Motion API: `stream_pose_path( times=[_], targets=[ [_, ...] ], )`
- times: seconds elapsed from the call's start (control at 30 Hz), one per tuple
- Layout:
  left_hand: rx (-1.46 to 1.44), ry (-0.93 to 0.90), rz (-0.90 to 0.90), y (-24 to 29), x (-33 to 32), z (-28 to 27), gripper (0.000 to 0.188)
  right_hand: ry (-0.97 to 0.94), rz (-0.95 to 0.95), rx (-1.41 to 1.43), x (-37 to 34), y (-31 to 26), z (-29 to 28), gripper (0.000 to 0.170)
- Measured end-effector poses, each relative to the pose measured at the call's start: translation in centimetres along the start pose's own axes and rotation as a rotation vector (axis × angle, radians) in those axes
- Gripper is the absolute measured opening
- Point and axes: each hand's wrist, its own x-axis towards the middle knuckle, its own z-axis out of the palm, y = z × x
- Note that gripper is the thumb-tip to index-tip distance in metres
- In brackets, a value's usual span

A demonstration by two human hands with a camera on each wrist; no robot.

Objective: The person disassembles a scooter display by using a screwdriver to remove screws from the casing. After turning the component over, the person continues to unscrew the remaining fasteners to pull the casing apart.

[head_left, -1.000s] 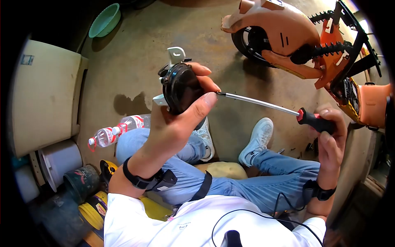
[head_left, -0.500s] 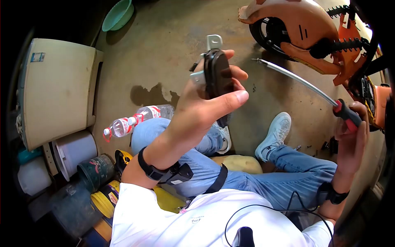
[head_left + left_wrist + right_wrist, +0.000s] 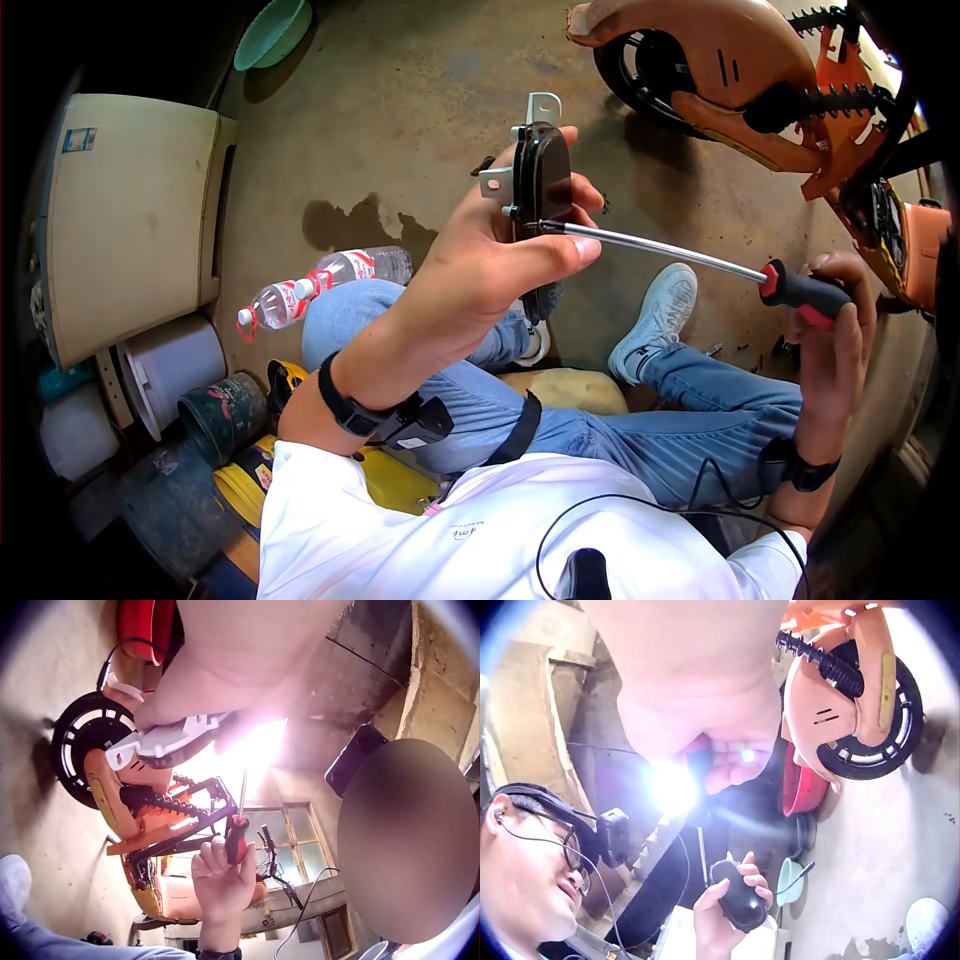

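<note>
A dark oval part point(image 3: 548, 180) with pale metal brackets point(image 3: 496, 182) is gripped in the left hand point(image 3: 490, 260), thumb across its near side and fingers behind. The right hand point(image 3: 838, 330) holds a screwdriver by its red and black handle point(image 3: 800, 290). Its shaft point(image 3: 670, 250) crosses over the left thumb, and the tip meets or overlaps the part's edge near a small screw. In the left wrist view the brackets point(image 3: 124, 752) show below the left hand point(image 3: 232, 667). The right wrist view shows the part's glossy face point(image 3: 742, 904) in the left fingers.
An orange scooter body point(image 3: 740, 70) with black springs stands at upper right. Two plastic bottles point(image 3: 350, 268) lie left of the knee. A white cabinet point(image 3: 130, 220), buckets point(image 3: 175, 365) and a green basin point(image 3: 272, 35) are at the left. Small loose pieces lie on the floor near the right shoe point(image 3: 655, 325).
The left hand has turned the part edge-on and moved right of its first place. The screwdriver tip pulled away, then came back against the part's edge.
</note>
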Motion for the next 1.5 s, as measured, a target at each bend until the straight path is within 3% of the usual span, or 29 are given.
stream_pose_path(
  times=[0.73,0.93,1.03,1.13,1.33,1.4,1.47,1.5],
  targets=[
    [0.067,0.042,0.030,-0.7,0.0,0.0,0.071,-0.055,0.002,-0.046,0.3,-0.3,0.8,0.050],
    [0.122,0.084,0.071,-1.5,0.3,-0.3,0.063,-0.097,0.100,-0.102,0.7,-0.9,1.9,0.060],
    [0.176,0.100,0.082,-1.8,0.3,-0.2,0.061,0.069,0.004,-0.058,0.9,-0.5,3.5,0.061],
    [0.203,0.095,0.076,-2.3,0.3,-0.1,0.061,0.048,0.035,-0.126,0.6,0.3,1.8,0.058],
    [0.255,0.103,0.062,-2.3,0.3,0.1,0.060,0.044,0.147,0.051,1.1,0.4,3.1,0.064],
    [0.214,0.128,0.037,-2.2,0.4,0.0,0.059,0.123,-0.086,-0.028,1.4,0.9,4.3,0.066],
    [0.219,0.126,0.035,-2.4,0.4,0.1,0.059,0.169,-0.064,-0.024,1.0,0.8,3.9,0.064],
    [0.225,0.120,0.046,-2.4,0.4,0.2,0.058,0.124,0.039,-0.018,0.8,0.9,2.5,0.063]
  ],
)
